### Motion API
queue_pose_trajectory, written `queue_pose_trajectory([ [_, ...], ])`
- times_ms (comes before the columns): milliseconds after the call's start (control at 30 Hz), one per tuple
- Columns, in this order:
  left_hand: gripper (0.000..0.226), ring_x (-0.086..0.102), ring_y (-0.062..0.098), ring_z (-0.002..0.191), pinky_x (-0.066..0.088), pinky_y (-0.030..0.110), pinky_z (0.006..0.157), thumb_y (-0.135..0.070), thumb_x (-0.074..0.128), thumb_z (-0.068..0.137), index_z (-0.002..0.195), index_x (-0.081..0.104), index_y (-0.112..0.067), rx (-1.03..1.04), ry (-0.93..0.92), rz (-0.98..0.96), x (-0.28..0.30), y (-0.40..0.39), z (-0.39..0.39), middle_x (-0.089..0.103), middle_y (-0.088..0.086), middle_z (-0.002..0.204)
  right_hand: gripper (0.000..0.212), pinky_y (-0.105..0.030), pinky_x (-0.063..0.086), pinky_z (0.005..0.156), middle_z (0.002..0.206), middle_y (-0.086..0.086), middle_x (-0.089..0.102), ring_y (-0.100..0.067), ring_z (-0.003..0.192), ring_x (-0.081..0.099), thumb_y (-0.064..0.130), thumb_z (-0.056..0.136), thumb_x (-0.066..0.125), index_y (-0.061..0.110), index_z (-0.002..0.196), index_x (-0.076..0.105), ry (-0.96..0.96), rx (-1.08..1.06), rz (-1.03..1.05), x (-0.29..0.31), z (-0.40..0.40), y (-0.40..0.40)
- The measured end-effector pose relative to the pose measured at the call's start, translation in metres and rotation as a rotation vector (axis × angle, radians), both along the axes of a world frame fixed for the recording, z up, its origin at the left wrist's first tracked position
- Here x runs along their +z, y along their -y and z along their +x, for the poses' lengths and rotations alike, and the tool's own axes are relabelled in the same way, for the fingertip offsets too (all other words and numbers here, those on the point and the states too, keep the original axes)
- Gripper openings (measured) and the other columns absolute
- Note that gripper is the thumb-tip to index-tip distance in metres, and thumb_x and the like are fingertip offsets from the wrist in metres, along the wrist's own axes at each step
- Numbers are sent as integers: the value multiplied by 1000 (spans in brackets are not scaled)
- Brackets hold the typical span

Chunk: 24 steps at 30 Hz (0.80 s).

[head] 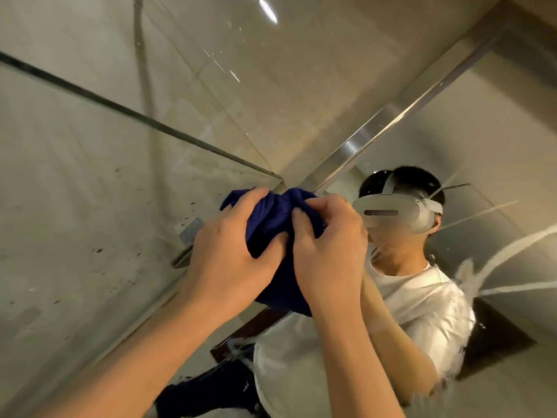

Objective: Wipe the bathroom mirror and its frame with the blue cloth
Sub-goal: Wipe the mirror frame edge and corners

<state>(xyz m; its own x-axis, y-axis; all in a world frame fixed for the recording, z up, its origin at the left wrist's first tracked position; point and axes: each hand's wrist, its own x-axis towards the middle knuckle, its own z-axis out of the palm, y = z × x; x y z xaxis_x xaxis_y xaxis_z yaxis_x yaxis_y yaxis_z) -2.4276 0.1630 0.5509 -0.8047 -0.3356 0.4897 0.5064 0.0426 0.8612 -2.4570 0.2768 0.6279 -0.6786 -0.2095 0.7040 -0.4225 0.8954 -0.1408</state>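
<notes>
A bunched dark blue cloth (271, 218) is held up against the upper corner of the mirror (470, 146), where its metal frame (358, 143) meets the wall. My left hand (232, 245) grips the cloth's left side with curled fingers. My right hand (328, 245) pinches and grips its right side. Both forearms reach up from the bottom of the view. The lower part of the cloth hangs between my wrists. The mirror shows wet streaks and a reflected person in a white shirt wearing a headset.
A glass shower panel (90, 206) with a dark top edge and water spots stands at the left, with a metal bracket (190, 230) near my left hand. Tiled wall (271, 86) rises above. White streaks (497, 260) run across the mirror's right side.
</notes>
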Motion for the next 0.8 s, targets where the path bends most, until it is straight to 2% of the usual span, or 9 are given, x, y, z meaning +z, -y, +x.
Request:
queue_pose_trajectory([
  [67,59,55,3,110,46,18,89,-31,68,86,141,46,-30,-4,-41,-7,24,0,-2,57,-18,123,7,-9,45,73,89,7,66,2,82,59,19,89,65,20,95,66,-2,9,-84,22,12,11],
  [133,57,56,6,109,44,17,84,-31,68,86,139,48,-28,13,-79,-22,56,3,-8,59,-15,120,7,-28,51,82,88,8,67,-7,85,62,21,89,65,26,93,63,-76,-39,-59,51,22,24],
  [167,57,56,9,109,44,19,86,-32,67,86,139,47,-28,8,-90,-38,72,4,-11,60,-12,122,6,-30,51,81,85,11,66,-9,84,62,22,89,64,27,93,63,-84,-84,-73,67,20,24],
  [267,48,60,17,102,49,31,87,-34,65,87,132,52,-23,32,-94,-145,100,11,-18,63,-6,112,11,-12,44,65,84,15,63,-1,78,59,22,91,62,23,102,65,-61,-117,-98,94,17,25],
  [367,46,60,18,94,51,37,82,-35,64,84,127,54,-21,17,-93,-203,96,18,-21,63,-4,103,9,-25,41,78,92,8,65,-10,88,60,23,92,61,22,100,62,-87,-138,-49,83,20,25],
  [500,41,58,18,83,50,33,69,-37,60,80,116,52,-19,15,-35,-424,84,22,-23,59,-2,91,5,-27,47,77,98,5,65,-6,90,58,23,91,62,23,95,60,-84,-135,-49,53,16,19],
  [667,37,59,16,79,51,36,71,-34,64,78,110,59,-17,-69,19,-413,95,35,-25,62,-1,91,4,-17,44,70,96,5,64,-1,84,57,24,91,63,23,94,61,-27,-122,-33,61,15,21],
  [733,40,63,20,89,53,41,80,-31,68,75,113,61,-19,-122,-2,-368,98,37,-28,66,-1,99,3,-26,48,75,95,8,64,-2,85,58,28,91,62,28,92,59,-31,-135,-28,65,14,22],
  [800,48,63,17,100,52,34,88,-30,72,77,123,60,-26,-145,-45,-318,103,41,-30,66,-5,111,7,-39,50,82,92,8,65,-10,88,60,34,90,59,27,92,60,-66,-136,-51,74,16,24],
])
